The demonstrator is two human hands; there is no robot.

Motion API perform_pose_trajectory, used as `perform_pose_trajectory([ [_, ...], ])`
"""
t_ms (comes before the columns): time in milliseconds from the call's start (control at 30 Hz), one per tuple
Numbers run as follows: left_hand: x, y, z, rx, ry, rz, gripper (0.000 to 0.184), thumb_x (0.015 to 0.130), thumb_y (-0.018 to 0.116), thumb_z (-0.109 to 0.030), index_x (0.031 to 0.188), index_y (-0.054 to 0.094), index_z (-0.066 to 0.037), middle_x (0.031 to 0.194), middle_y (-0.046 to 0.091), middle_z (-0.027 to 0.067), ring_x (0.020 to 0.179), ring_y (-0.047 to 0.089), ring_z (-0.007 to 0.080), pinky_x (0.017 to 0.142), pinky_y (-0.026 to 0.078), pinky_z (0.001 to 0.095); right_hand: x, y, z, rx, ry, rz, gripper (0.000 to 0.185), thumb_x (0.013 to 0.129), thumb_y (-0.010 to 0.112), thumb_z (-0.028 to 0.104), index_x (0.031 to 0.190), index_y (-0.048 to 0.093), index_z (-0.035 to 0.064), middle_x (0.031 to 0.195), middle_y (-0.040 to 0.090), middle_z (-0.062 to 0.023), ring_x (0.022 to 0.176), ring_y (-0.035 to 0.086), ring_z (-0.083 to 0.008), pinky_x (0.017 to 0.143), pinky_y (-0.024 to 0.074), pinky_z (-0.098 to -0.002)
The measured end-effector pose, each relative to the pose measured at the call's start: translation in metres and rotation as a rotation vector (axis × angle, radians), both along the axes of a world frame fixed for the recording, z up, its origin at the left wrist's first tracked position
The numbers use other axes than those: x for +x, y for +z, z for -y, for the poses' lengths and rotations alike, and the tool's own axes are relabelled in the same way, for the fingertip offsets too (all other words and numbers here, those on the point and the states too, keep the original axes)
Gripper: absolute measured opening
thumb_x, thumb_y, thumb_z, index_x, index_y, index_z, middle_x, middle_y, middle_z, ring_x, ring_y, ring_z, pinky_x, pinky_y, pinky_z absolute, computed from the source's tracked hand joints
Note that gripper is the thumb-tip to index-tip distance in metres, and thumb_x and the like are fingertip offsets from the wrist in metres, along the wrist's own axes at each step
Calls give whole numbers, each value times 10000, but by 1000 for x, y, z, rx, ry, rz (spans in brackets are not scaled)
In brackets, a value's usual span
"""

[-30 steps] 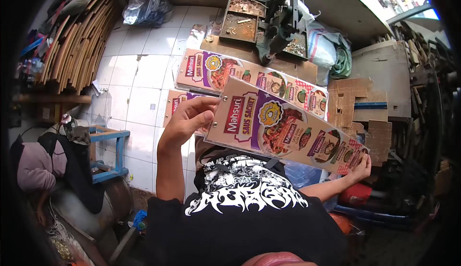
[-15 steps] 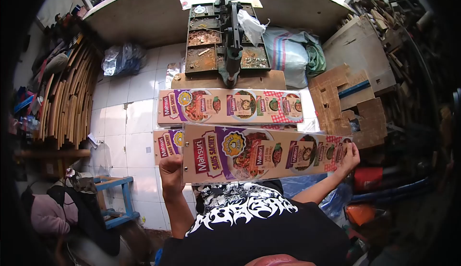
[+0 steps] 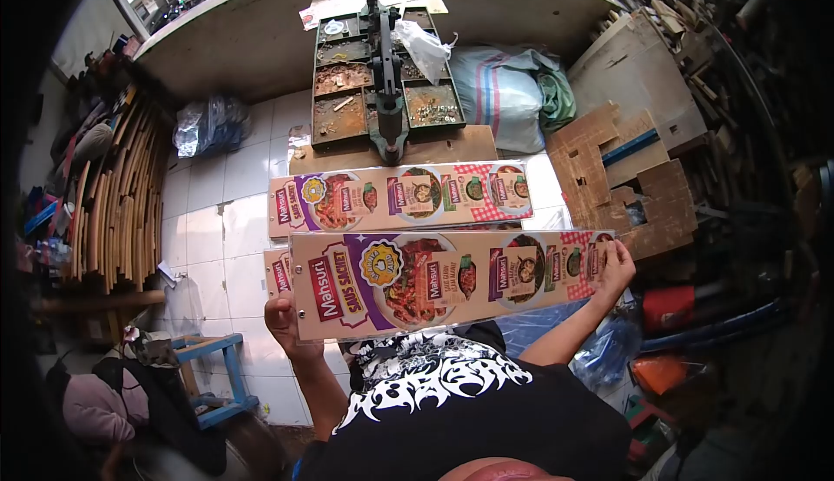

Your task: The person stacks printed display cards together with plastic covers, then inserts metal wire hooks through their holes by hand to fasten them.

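A long printed Mahsuri sauce display strip point(image 3: 556, 277) is held up in front of my chest, printed face toward me, with small metal eyelets on its left edge. My left hand point(image 3: 291, 331) grips its lower left edge, thumb up against the side. At the other end, my right hand point(image 3: 613, 274) pinches the right edge. Beyond it lies a similar printed strip point(image 3: 382, 199) at the foot of the hand press point(image 3: 389, 120). The left end of another strip point(image 3: 277, 274) shows behind the held one; the rest is hidden.
Compartmented trays point(image 3: 339, 116) with small metal parts flank the press. A white plastic bag point(image 3: 426, 46) hangs over them. A stuffed sack point(image 3: 499, 99) and cut boards point(image 3: 625, 185) stand right. Wooden slats point(image 3: 122, 194) and a blue frame point(image 3: 230, 377) are left.
The held strip has swung from sloping down at the right to nearly level, its right end slightly raised. Both hands keep their hold. The whole view has shifted a little.
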State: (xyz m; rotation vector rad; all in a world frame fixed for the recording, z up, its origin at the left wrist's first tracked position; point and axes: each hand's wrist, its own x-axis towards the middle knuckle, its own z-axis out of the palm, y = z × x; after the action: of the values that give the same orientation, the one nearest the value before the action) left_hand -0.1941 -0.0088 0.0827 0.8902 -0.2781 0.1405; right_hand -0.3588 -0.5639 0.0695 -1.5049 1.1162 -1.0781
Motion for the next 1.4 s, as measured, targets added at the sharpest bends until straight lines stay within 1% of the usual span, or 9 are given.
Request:
perform_pose_trajectory([
  [233, 5, 10, 11, -7, -58, 109, 323, 854, 759, -228, 1106, 580, -137, 896, 549, 3, 1029, 629, 221, 913, 578, 457, 0, 2, 5, -4, 23, -99, 339, 884, 727, 145, 1120, 653, -86, 946, 700, -104, 809, 633, -121, 730, 516, -244],
  [333, 8, 14, 15, 14, -5, 121, 183, 890, 679, -72, 1032, 573, -118, 822, 540, 15, 812, 603, 142, 821, 566, 364, 10, -3, 10, -7, 40, -99, 337, 885, 726, 149, 1115, 656, -87, 942, 699, -99, 811, 632, -122, 734, 515, -246],
  [600, 2, 5, 6, -126, -109, 163, 361, 770, 843, -167, 946, 530, -143, 782, 521, 14, 786, 588, 144, 814, 561, 378, 38, -12, 13, 4, 116, -3, 346, 881, 735, 164, 1116, 657, -78, 929, 694, -85, 805, 626, -113, 722, 511, -237],
  [733, 11, -4, 1, -375, -232, 237, 100, 952, 586, -130, 928, 494, -102, 1138, 585, 275, 1075, 615, 389, 850, 576, 558, 58, 3, 4, 84, 157, 69, 331, 907, 706, 152, 1157, 644, -55, 1016, 683, -69, 867, 630, -118, 777, 510, -239],
  [867, 21, 4, 4, -476, -353, 180, 111, 950, 571, -99, 845, 541, -77, 1289, 536, 307, 1135, 593, 412, 873, 567, 555, 66, 14, 4, 43, 129, 107, 316, 908, 702, 143, 1150, 649, -53, 1013, 682, -62, 872, 632, -117, 778, 510, -235],
  [1033, 35, -1, 1, -188, -172, 164, 82, 932, 635, -147, 935, 566, -103, 1277, 567, 237, 1185, 569, 370, 918, 556, 493, 64, 25, 5, 28, 74, 193, 291, 907, 697, 126, 1143, 658, -40, 1011, 683, -62, 868, 638, -124, 769, 519, -233],
  [1100, 30, 16, 11, -144, -85, -75, 53, 925, 659, -126, 948, 615, -111, 814, 486, 14, 810, 522, 137, 756, 475, 286, 60, 25, 5, 26, 55, 196, 292, 900, 706, 130, 1137, 663, -36, 1008, 688, -67, 859, 640, -127, 764, 523, -240],
  [1200, 34, 17, 13, -127, -53, -188, 130, 922, 673, -159, 1020, 619, -93, 814, 480, 12, 791, 517, 134, 740, 472, 277, 58, 23, 5, 37, 21, 194, 298, 893, 713, 134, 1135, 665, -33, 1013, 691, -73, 858, 641, -133, 767, 528, -250],
  [1400, 50, 30, 17, -215, -86, -253, 541, 913, 694, -246, 1322, 515, 60, 1180, 655, 186, 1078, 655, 254, 944, 547, 405, 62, 12, 17, 12, -19, 196, 299, 893, 715, 136, 1138, 664, -27, 1040, 687, -78, 907, 640, -143, 812, 522, -260],
])
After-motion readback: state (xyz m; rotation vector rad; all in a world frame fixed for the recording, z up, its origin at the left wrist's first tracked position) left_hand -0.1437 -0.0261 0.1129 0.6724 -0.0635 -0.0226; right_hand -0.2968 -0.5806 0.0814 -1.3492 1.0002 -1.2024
